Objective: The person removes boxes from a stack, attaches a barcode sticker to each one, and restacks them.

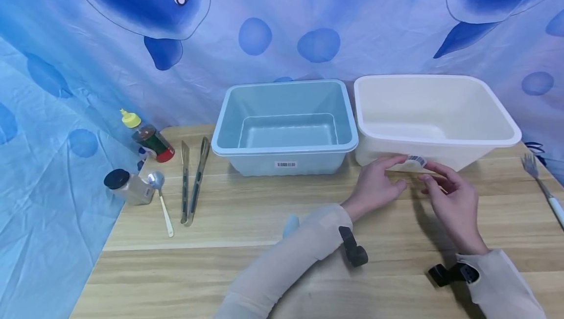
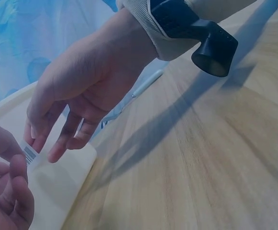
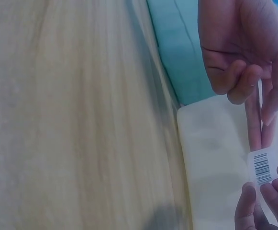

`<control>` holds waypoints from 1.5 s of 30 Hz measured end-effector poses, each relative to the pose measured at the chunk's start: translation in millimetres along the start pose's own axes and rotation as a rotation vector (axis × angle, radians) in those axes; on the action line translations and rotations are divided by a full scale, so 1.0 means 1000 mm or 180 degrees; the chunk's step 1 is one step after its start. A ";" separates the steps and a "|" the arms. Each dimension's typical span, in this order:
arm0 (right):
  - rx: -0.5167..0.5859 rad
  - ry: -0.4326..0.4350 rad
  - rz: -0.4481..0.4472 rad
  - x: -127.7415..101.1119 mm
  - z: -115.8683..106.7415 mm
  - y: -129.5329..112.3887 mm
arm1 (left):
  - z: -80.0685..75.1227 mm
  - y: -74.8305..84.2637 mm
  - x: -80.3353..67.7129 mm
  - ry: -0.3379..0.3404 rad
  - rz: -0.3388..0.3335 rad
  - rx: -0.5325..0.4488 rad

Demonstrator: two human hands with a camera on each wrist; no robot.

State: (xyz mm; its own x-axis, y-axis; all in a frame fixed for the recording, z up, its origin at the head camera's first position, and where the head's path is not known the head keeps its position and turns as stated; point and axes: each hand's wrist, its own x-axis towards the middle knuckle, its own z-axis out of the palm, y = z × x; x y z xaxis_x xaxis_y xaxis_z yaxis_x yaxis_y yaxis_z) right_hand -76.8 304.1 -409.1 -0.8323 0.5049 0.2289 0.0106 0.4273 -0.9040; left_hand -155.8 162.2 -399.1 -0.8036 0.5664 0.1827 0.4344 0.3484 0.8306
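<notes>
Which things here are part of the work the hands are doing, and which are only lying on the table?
In hand:
white tub
barcode sticker on its front wall
left hand, fingers at the sticker
right hand, fingertips at the sticker

Lying about:
blue tub
tongs
spoon
two bottles
fork

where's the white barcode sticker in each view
Head: white barcode sticker right of centre, on the cream plastic tub's front wall, between both hands.
Left wrist: far left edge, mid-height.
Right wrist: lower right corner.
Shared landmark: the cream tub wall behind it.
</notes>
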 end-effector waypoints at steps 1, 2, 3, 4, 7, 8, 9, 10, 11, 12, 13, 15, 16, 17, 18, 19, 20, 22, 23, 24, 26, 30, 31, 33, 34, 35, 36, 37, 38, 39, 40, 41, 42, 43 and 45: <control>0.0022 0.0004 -0.0012 0.000 0.000 0.000 | 0.001 0.000 0.000 0.0006 0.0006 0.0011; 0.0040 0.0009 -0.0025 0.001 -0.001 0.000 | 0.001 0.000 0.001 0.0010 0.0007 0.0021; 0.0058 0.0016 -0.0038 0.001 -0.001 0.000 | 0.002 0.001 0.001 0.0009 0.0004 0.0011; 0.0062 0.0020 -0.0047 0.002 -0.002 0.000 | 0.002 0.001 0.001 0.0002 -0.0005 -0.0001; 0.0038 0.0041 -0.0055 0.003 -0.003 0.000 | 0.002 0.001 0.001 -0.0006 0.0008 -0.0023; 0.0025 0.0046 -0.0053 0.003 -0.003 0.000 | 0.002 0.000 0.000 -0.0005 0.0032 -0.0002; 0.0025 0.0044 -0.0048 0.003 -0.003 0.000 | 0.002 -0.001 0.000 -0.0004 0.0054 0.0012; 0.0014 0.0034 -0.0042 0.003 -0.004 0.000 | 0.001 -0.001 0.000 -0.0003 0.0076 0.0031; 0.0011 0.0029 -0.0043 0.004 -0.003 0.000 | 0.001 -0.002 -0.001 -0.0006 0.0089 0.0030; 0.0017 0.0024 -0.0035 0.004 -0.003 0.000 | 0.000 -0.002 -0.001 0.0003 0.0105 0.0043; 0.0009 0.0015 -0.0021 0.004 -0.003 0.000 | 0.000 -0.003 -0.002 0.0001 0.0119 0.0037; 0.0011 0.0025 0.0019 0.004 -0.005 0.000 | 0.000 -0.003 -0.001 0.0005 0.0171 0.0055; 0.0023 0.0043 0.0034 0.005 -0.005 0.000 | 0.000 -0.002 -0.001 0.0010 0.0200 0.0063; 0.0041 0.0075 0.0044 0.005 -0.005 -0.001 | 0.000 -0.002 -0.001 0.0017 0.0231 0.0069; 0.0070 0.0106 0.0067 0.005 -0.006 -0.001 | 0.000 -0.002 -0.001 0.0031 0.0262 0.0095; 0.0136 0.0136 0.0088 0.005 -0.006 -0.001 | 0.000 -0.001 -0.001 0.0041 0.0293 0.0109; 0.0225 0.0170 0.0103 0.006 -0.007 -0.001 | 0.000 -0.001 0.000 0.0055 0.0312 0.0131; 0.0333 0.0184 0.0099 0.006 -0.008 -0.001 | 0.000 0.000 0.000 0.0062 0.0303 0.0127; 0.0463 0.0149 0.0113 0.007 -0.008 -0.002 | 0.000 0.000 0.000 0.0062 0.0300 0.0125; 0.0661 0.0078 0.0137 0.007 -0.008 -0.002 | 0.000 0.000 0.001 0.0059 0.0304 0.0119; 0.1168 -0.0170 0.0219 0.008 -0.007 -0.001 | 0.000 0.000 0.003 0.0021 0.0297 0.0059; 0.2133 -0.0623 0.0515 0.012 -0.004 -0.001 | 0.003 -0.001 0.009 -0.0073 0.0240 -0.0088; 0.2228 -0.0668 0.0561 0.014 -0.003 -0.001 | 0.004 -0.001 0.010 -0.0101 0.0186 -0.0148; 0.2252 -0.0675 0.0581 0.017 -0.001 -0.001 | 0.007 -0.002 0.012 -0.0125 0.0083 -0.0225; 0.2216 -0.0653 0.0579 0.018 0.001 0.000 | 0.009 -0.002 0.013 -0.0133 0.0042 -0.0256; 0.2178 -0.0640 0.0580 0.019 0.002 0.000 | 0.010 -0.002 0.013 -0.0146 -0.0002 -0.0274; 0.2161 -0.0629 0.0585 0.020 0.004 0.001 | 0.010 -0.002 0.013 -0.0168 -0.0054 -0.0284; 0.2177 -0.0634 0.0599 0.021 0.005 0.003 | 0.011 -0.002 0.012 -0.0199 -0.0116 -0.0336; 0.2181 -0.0642 0.0616 0.022 0.006 0.005 | 0.012 -0.002 0.012 -0.0222 -0.0167 -0.0360; 0.2191 -0.0654 0.0633 0.022 0.007 0.006 | 0.013 -0.002 0.011 -0.0240 -0.0209 -0.0385; 0.2186 -0.0673 0.0649 0.022 0.008 0.008 | 0.013 -0.002 0.010 -0.0273 -0.0265 -0.0397; 0.2188 -0.0693 0.0663 0.022 0.008 0.009 | 0.014 -0.002 0.010 -0.0301 -0.0317 -0.0402; 0.2219 -0.0713 0.0677 0.021 0.008 0.010 | 0.014 -0.002 0.010 -0.0318 -0.0357 -0.0418; 0.2234 -0.0737 0.0687 0.021 0.008 0.010 | 0.014 -0.002 0.010 -0.0329 -0.0384 -0.0457; 0.2208 -0.0756 0.0676 0.022 0.007 0.009 | 0.014 -0.002 0.010 -0.0304 -0.0373 -0.0444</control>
State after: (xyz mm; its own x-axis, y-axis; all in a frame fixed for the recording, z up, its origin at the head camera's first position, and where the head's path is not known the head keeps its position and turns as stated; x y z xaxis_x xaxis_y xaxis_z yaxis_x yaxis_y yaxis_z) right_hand -98.6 313.7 -415.0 -0.9489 0.3153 0.0120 -0.1017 -0.2695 -0.9576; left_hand -159.0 178.2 -406.0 -0.8003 0.5986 0.0354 0.2743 0.3130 0.9093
